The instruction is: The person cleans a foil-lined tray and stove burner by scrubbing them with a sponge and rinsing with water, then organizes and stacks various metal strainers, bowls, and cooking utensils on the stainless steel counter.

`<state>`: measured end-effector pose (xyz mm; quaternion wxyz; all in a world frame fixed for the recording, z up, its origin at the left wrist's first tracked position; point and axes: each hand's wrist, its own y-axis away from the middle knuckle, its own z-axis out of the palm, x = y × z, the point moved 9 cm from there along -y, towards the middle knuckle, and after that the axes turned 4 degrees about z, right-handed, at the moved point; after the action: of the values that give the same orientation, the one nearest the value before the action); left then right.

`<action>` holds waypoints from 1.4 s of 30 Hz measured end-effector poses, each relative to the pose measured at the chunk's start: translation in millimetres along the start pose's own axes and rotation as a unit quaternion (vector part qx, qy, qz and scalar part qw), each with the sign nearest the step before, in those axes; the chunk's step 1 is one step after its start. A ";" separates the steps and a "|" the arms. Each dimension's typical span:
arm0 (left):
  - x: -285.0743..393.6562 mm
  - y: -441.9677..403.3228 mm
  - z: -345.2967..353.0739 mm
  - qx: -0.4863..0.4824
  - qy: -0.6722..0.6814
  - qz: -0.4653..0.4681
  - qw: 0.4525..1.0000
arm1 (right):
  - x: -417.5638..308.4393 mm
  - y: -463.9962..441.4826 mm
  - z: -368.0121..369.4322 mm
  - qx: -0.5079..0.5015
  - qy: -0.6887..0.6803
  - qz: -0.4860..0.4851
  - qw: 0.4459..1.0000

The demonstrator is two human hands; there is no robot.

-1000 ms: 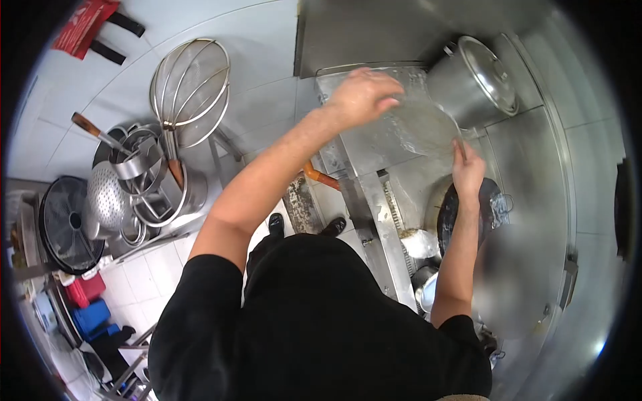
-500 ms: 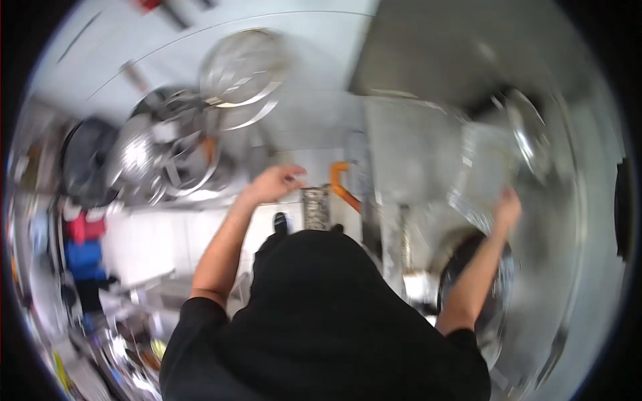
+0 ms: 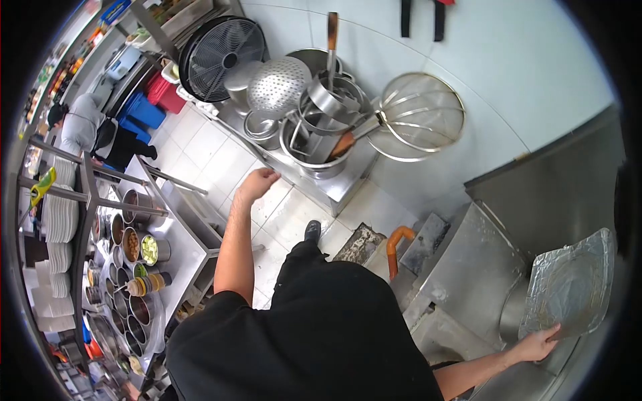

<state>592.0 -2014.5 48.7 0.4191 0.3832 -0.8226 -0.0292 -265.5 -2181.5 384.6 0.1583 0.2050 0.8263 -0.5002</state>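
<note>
At four o'clock, the right hand (image 3: 537, 345) grips the edge of a flat, shiny silver foil-like rectangle (image 3: 568, 287), picked up but not yet put down, while at nine o'clock the left hand (image 3: 256, 183) hangs loosely half-curled, nothing showing in it.

The right hand (image 3: 537, 344) grips a shiny sheet (image 3: 568, 284) by its edge; the left hand (image 3: 255, 185), loosely curled, hangs over the tiled floor (image 3: 215, 160).
</note>
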 end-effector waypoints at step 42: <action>300.0 -75.7 -194.5 -0.172 0.295 0.446 0.827 | -455.1 257.0 80.8 -0.260 -0.534 0.142 0.791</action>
<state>669.8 -2211.2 346.7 0.6684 -0.1134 -0.7228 0.1343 260.8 -2228.8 364.9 0.6915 -0.0286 0.6703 -0.2676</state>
